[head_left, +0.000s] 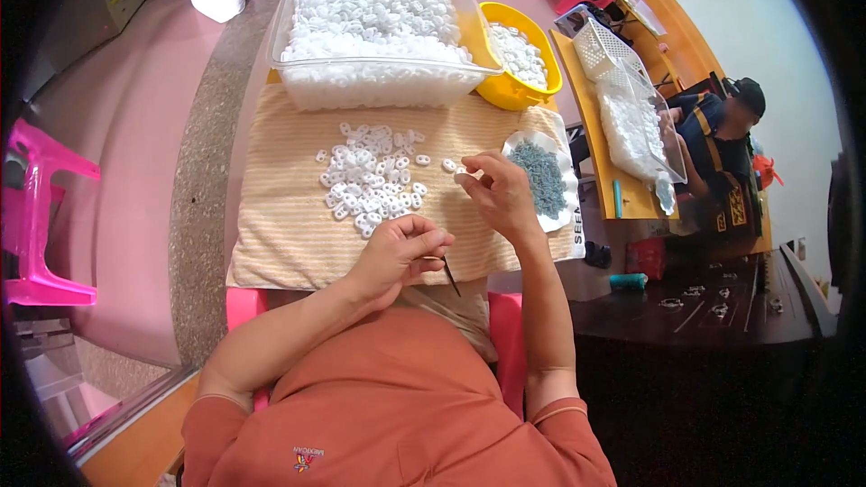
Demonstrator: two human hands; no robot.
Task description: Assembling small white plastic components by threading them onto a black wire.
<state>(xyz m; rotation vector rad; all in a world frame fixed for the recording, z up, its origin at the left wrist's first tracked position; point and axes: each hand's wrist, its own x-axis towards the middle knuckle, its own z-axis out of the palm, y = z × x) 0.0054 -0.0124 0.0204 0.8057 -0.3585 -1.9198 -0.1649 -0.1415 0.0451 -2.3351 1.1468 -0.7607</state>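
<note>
My left hand (397, 257) is closed in a pinch over the near edge of the cloth. A thin dark stick-like tool (452, 278) slants down from its fingertips. Farther right, my right hand (499, 194) has thumb and forefinger pinched around a small white oval piece (461, 169), partly hidden by the fingers. Just left of it lies another white two-hole piece (449, 165). A loose pile of white two-hole pieces (368, 176) spreads over the striped cloth (284, 207). Beside my right hand sits a white scalloped dish (570, 182) filled with small grey-blue bits (538, 176).
At the back stands a large clear bin (379, 72) of white pieces, with a yellow tub (494, 93) at its right. A person (722, 131) sits at another table (591, 162) to the right, by a clear bin (672, 149). A pink stool (41, 216) stands left.
</note>
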